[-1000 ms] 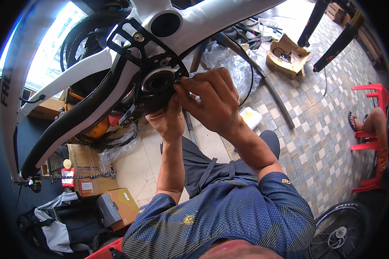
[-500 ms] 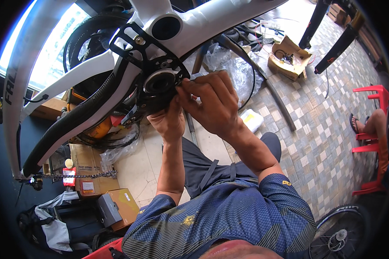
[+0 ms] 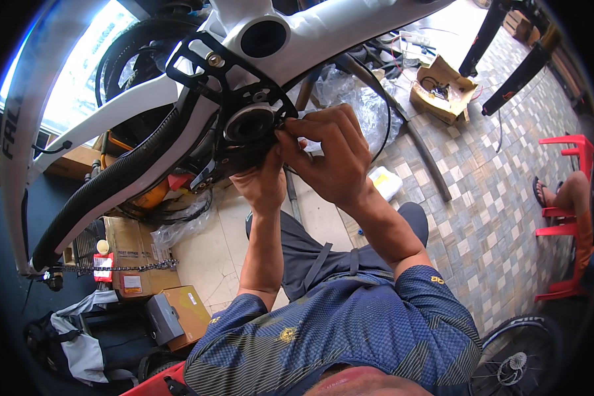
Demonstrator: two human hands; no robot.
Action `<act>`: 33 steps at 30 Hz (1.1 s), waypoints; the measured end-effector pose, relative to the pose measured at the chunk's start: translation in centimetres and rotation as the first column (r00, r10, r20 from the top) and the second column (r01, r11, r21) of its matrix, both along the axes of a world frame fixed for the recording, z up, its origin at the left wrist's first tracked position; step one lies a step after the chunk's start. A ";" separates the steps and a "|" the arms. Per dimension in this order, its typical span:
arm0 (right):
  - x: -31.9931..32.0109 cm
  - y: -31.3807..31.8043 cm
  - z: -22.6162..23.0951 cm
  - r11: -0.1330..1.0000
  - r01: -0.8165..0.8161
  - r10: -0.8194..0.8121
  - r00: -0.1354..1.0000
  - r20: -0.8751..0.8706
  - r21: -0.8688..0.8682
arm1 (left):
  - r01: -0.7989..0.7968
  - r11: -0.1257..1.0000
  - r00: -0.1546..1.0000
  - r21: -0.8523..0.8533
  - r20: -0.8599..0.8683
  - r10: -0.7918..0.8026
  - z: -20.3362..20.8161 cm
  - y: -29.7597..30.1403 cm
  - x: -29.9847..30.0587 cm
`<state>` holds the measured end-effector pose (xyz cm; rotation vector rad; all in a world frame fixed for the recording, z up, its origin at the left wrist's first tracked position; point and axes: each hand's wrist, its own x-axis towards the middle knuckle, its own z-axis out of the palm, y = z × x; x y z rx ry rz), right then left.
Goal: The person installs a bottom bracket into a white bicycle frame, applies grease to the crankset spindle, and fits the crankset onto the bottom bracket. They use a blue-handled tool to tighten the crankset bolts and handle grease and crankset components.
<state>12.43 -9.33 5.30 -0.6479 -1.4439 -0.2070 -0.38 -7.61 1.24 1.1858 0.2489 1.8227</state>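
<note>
A white bicycle frame [image 3: 330, 30] hangs in front of me, with a black slotted chain guide [image 3: 234, 82] mounted round its bottom bracket [image 3: 249, 124]. Under the chain guide's lower edge is my left hand [image 3: 263, 181], closed on it from below, its fingertips partly hidden behind the black part. My right hand [image 3: 330, 148] comes in from the right. Its thumb and index finger pinch at the guide's right edge, just beside the bottom bracket. Whatever sits between those fingertips is too small or hidden to make out.
A black-covered chainstay [image 3: 125, 162] slants down left, with a chain [image 3: 125, 266] hanging at its end. Cardboard boxes [image 3: 135, 247] stand below. An open carton [image 3: 439, 92], plastic wrap, a fork [image 3: 521, 76] and a wheel [image 3: 515, 366] lie around me. Another person's foot [image 3: 541, 191] shows by red chairs.
The frame and chain guide appear slightly farther right in view. Both hands stay at the guide, the right fingers having shifted only a little.
</note>
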 end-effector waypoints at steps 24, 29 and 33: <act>-0.1 0.7 -0.1 0.992 0.074 -0.080 0.995 0.058 0.099 | -0.052 0.998 0.997 0.029 -0.051 0.054 -0.6 0.7 -0.8; -0.1 0.7 0.1 0.987 0.113 -0.120 0.991 0.060 0.116 | -0.053 0.998 0.998 0.012 -0.036 0.054 -0.6 0.8 -0.8; -0.2 0.7 0.2 0.989 0.099 -0.106 0.993 0.056 0.113 | -0.029 1.000 0.999 0.011 -0.031 0.029 -0.7 0.6 -0.9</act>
